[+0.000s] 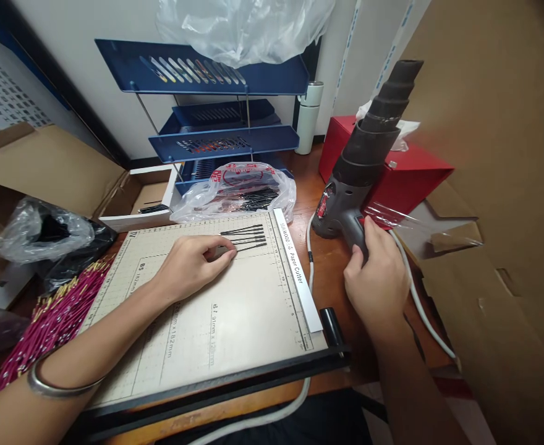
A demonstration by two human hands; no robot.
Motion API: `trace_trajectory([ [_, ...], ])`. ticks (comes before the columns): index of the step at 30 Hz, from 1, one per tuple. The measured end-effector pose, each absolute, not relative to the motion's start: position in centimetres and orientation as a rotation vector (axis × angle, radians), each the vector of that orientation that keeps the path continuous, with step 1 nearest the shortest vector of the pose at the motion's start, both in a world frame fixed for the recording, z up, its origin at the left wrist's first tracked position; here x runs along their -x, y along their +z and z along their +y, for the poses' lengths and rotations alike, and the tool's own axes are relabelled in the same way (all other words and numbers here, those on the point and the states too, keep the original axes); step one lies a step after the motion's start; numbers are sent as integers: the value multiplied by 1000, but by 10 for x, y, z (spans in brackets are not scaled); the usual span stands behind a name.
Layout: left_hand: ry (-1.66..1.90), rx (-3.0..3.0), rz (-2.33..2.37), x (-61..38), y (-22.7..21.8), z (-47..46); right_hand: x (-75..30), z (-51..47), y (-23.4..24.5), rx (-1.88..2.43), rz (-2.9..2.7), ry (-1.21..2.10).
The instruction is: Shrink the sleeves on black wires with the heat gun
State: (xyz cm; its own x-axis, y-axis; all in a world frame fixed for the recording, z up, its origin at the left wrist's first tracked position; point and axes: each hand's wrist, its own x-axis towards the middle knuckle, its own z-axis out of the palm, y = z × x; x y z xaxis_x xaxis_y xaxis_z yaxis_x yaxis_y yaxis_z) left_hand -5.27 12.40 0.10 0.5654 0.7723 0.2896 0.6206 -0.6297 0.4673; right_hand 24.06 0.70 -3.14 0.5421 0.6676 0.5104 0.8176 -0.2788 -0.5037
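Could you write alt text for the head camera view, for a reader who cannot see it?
A person's right hand grips a dark heat gun, nozzle up, while the left hand is at the ends of thin black cords on a paper cutter. Behind are a blue rack and a red box.

The right hand [378, 275] hides part of the heat gun [358, 154]; the left hand [195, 262] perhaps covers ends of some strips [253, 237]. The top edge crops the bag [248, 28], the bottom edge the cable [272, 416].
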Motion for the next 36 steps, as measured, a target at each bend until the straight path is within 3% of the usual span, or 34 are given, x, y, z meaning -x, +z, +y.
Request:
trace_trajectory([
  [30,698,-2510,1138,53,3,119,-242,6,-25,2061,-1278,-213],
  [36,682,-2511,1142,55,3,120,-224,14,-5,1551,-1003,-1],
])
